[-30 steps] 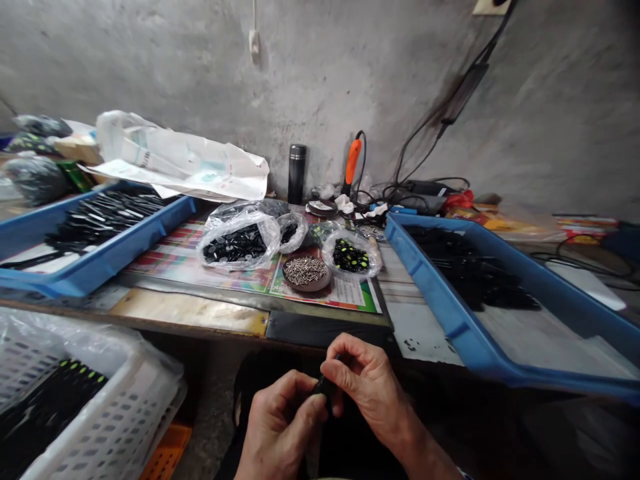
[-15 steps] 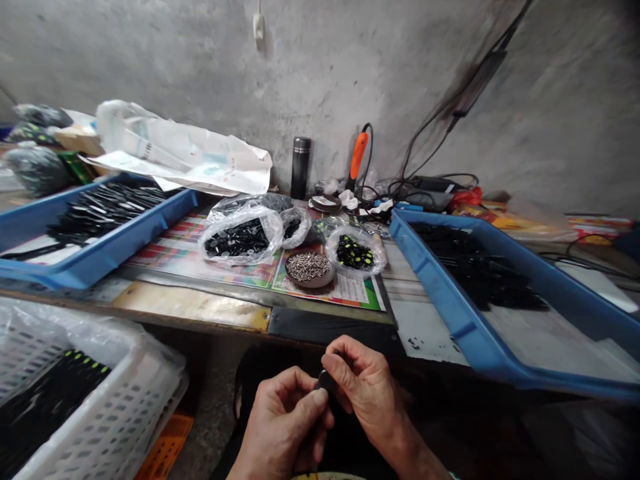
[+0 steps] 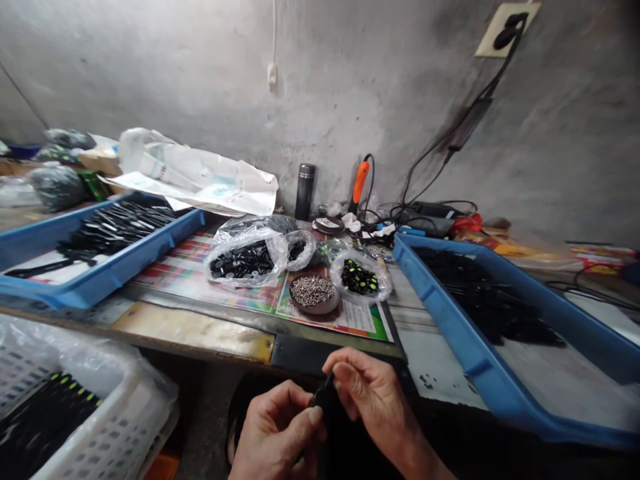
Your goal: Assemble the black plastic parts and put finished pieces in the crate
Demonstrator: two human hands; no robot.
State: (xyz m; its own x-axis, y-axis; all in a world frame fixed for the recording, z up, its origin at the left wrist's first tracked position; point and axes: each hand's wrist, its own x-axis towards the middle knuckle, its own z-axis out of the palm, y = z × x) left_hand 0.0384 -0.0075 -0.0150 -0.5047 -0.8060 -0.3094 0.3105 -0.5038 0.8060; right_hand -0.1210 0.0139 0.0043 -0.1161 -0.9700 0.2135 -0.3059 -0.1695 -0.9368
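In front of the bench edge, my left hand (image 3: 283, 430) pinches a small black part (image 3: 323, 395) between thumb and forefinger. The fingertips of my right hand (image 3: 373, 403) are closed at the part's upper end, and they hide some of it. Its exact kind is too dark to make out. Beyond my hands on the bench stands a round dish of small metal screws (image 3: 314, 293). Behind the dish and to its left is an open plastic bag of black pieces (image 3: 245, 260). To its right is a bag of black pieces with yellow-green ovals (image 3: 359, 275).
Blue trays of black parts flank the bench, one at left (image 3: 105, 283) and one at right (image 3: 440, 313). A white basket (image 3: 115, 413) stands at lower left. Along the wall are a black flask (image 3: 305, 192) and an orange-handled tool (image 3: 359, 181).
The view has tilted up, so the bench sits lower in the picture. My right fingers have shifted on the black part, while my left hand keeps its pinch.
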